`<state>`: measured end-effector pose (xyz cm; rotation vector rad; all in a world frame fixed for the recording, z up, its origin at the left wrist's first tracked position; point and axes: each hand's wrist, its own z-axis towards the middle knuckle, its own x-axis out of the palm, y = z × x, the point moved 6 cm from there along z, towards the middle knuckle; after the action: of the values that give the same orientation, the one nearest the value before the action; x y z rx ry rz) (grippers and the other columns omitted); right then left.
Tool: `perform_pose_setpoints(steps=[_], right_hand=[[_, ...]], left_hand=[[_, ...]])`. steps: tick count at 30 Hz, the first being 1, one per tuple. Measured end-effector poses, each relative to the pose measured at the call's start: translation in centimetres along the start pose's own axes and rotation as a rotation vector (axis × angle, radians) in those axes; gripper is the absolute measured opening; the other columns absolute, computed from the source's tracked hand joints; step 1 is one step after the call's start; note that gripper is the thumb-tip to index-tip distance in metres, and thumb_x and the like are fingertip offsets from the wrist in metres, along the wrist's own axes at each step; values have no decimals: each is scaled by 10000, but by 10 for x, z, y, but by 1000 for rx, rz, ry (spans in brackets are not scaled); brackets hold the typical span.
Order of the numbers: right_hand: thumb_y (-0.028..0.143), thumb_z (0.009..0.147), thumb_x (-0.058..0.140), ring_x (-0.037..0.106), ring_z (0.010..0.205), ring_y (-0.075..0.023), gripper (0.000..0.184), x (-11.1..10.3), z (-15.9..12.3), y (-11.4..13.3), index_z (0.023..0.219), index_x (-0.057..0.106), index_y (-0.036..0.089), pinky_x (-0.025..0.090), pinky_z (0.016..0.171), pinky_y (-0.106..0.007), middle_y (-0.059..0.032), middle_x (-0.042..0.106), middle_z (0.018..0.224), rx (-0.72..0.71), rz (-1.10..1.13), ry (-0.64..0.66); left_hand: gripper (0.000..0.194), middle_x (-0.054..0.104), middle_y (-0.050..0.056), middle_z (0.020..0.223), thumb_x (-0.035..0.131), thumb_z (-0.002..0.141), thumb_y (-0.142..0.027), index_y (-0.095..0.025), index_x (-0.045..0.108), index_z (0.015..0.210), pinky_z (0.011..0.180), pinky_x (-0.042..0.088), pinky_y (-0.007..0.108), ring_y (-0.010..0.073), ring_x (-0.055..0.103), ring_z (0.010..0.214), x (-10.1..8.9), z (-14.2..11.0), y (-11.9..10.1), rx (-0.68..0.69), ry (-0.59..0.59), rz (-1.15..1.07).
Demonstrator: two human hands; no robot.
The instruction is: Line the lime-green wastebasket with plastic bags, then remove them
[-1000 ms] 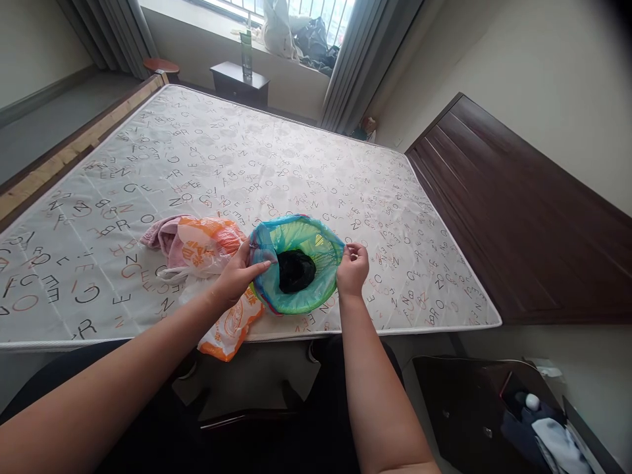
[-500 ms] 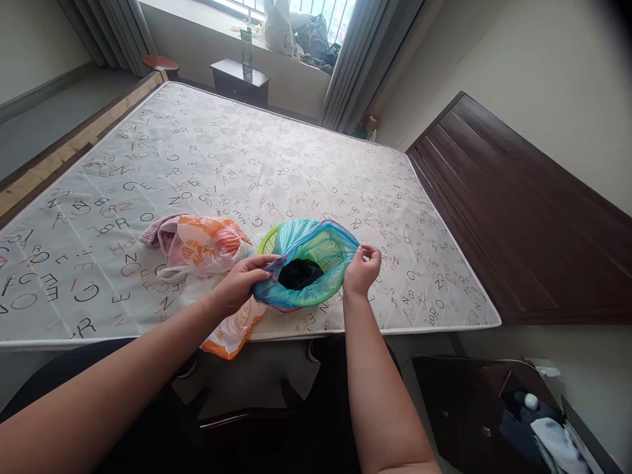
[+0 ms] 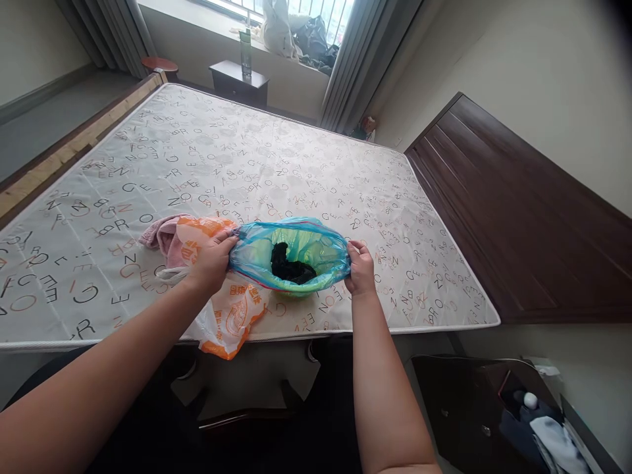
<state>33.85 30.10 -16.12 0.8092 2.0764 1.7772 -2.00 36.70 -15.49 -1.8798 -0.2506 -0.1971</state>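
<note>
A thin blue plastic bag (image 3: pixel 257 253) with a red drawstring edge is stretched wide between my two hands. My left hand (image 3: pixel 212 260) pinches its left rim, and my right hand (image 3: pixel 361 266) grips the right rim. Inside the bag lies a crumpled black thing (image 3: pixel 291 266), its kind unclear. The yellow-green basket (image 3: pixel 293 293) shows through the film below the bag, mostly hidden. Just beyond my left hand lie an orange-and-white plastic bag (image 3: pixel 200 230) and a pink towel (image 3: pixel 168 238). Another orange-and-white printed bag (image 3: pixel 237 316) hangs over the mattress edge.
The letter-patterned mattress (image 3: pixel 276 164) spreads out before me. A dark wooden headboard (image 3: pixel 513 217) stands on the right. Past the far side is a small cabinet (image 3: pixel 239 82) with a green bottle (image 3: pixel 245 52). A dark nightstand (image 3: pixel 459 408) with things on it is at lower right.
My left hand has moved left and slightly up, pulling the bag's mouth wider across the basket. My right hand has shifted only a little. The black thing shows more clearly.
</note>
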Motion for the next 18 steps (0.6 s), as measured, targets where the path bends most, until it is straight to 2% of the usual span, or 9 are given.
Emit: perform_pose_setpoints(steps=[4, 7, 10, 13, 16, 18], right_hand=[[319, 730, 814, 670, 735, -119, 342, -11, 8, -3, 992, 607, 241, 573, 691, -240, 40, 681, 807, 30, 237, -48], [263, 727, 803, 666, 710, -97, 323, -17, 11, -5, 991, 618, 235, 572, 674, -219, 52, 682, 803, 38, 333, -85], [247, 747, 777, 655, 704, -89, 332, -22, 13, -4, 1035, 610, 247, 569, 665, -210, 61, 673, 804, 20, 335, -113], [213, 750, 744, 660, 746, -100, 453, -25, 12, 0, 1163, 572, 285, 580, 685, -228, 54, 680, 884, -42, 329, -147], [143, 731, 679, 668, 827, -112, 664, -26, 9, 7, 1336, 488, 340, 589, 722, -254, 20, 698, 1083, -96, 359, -144], [123, 726, 638, 669, 886, -120, 761, -23, 7, 12, 1413, 433, 380, 591, 738, -269, -6, 671, 1257, -124, 347, -95]], left_hand=[[264, 613, -14, 763, 689, 752, -215, -210, 671, 1015, 528, 469, 234, 111, 527, 563, -10, 5, -1, -21, -156, -32], [276, 599, -20, 760, 684, 714, -186, -215, 638, 985, 530, 492, 248, 116, 530, 557, -11, 5, 0, -46, -185, -30], [262, 578, -35, 708, 668, 655, -175, -209, 628, 912, 544, 500, 246, 112, 519, 553, -9, 4, 3, -58, -149, -1], [216, 627, -17, 737, 663, 635, -192, -199, 660, 851, 585, 504, 234, 118, 561, 615, -6, 2, 3, -9, -95, 99], [156, 710, 26, 909, 689, 669, -226, -200, 702, 822, 647, 520, 239, 149, 629, 755, -2, 0, -4, 140, -50, 212], [121, 715, 29, 932, 700, 683, -239, -209, 705, 801, 680, 532, 252, 165, 640, 800, 1, -3, -7, 192, -12, 237]])
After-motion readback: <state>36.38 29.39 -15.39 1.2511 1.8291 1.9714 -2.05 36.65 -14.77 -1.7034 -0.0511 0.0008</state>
